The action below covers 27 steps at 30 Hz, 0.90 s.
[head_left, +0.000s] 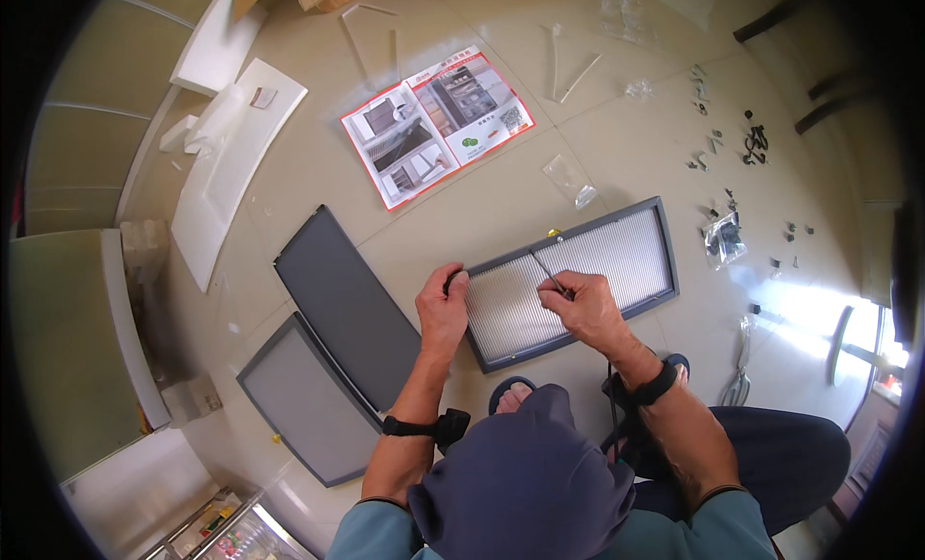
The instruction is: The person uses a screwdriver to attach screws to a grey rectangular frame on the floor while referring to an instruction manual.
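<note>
A framed panel [501, 309] with a ribbed translucent face and dark grey rim lies on the floor before me. My left hand [443, 305] is closed round its near-left upper corner, fingers curled over the rim. Above the ribbed face, my right hand [583, 309] pinches a thin dark screwdriver-like tool [545, 264]. Its slim shaft slants up and left toward the panel's far rim; whether the tip touches it I cannot tell. A small yellow knob [554, 232] sits on that far rim, close to the tool's tip.
Left of me lie a dark grey board [352, 300] and another framed panel [308, 406]. Farther off are a printed leaflet [438, 126] and white foam [231, 174]. Small black fittings [756, 146], a bag of parts [723, 240] and scissors [738, 386] lie to the right.
</note>
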Available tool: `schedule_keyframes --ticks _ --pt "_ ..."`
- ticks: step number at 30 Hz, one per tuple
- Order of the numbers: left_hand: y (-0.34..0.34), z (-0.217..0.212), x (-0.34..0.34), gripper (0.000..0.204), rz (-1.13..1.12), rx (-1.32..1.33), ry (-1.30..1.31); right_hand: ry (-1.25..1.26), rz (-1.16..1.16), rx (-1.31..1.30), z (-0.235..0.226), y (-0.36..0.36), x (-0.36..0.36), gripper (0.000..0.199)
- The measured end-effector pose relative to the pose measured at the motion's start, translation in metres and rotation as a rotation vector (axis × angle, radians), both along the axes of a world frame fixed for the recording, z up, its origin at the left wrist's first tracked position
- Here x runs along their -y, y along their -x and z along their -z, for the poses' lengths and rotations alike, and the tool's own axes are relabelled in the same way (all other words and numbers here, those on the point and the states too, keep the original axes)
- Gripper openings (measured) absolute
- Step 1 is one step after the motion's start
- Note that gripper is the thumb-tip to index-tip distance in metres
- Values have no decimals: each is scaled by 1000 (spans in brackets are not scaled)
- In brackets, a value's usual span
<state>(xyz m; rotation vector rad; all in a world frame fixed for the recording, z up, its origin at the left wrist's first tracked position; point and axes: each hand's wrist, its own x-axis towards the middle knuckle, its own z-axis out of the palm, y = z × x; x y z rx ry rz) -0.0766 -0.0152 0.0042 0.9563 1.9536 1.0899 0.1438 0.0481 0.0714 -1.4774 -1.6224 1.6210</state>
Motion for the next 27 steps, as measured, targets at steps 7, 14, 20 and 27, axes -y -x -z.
schedule_keyframes --ticks 7,14,20,27 --pt "-2 -17 -22 19 8 -59 17 -274 -274 101 -2 -3 -20 14" --pt "1 -21 -19 22 10 137 186 -406 -630 203 -14 12 -48 14" --pt "2 -20 -16 22 61 202 200 -268 -635 147 -15 34 -57 15" --pt "-1 -16 -13 20 23 323 229 -444 -797 277 8 54 -50 12"
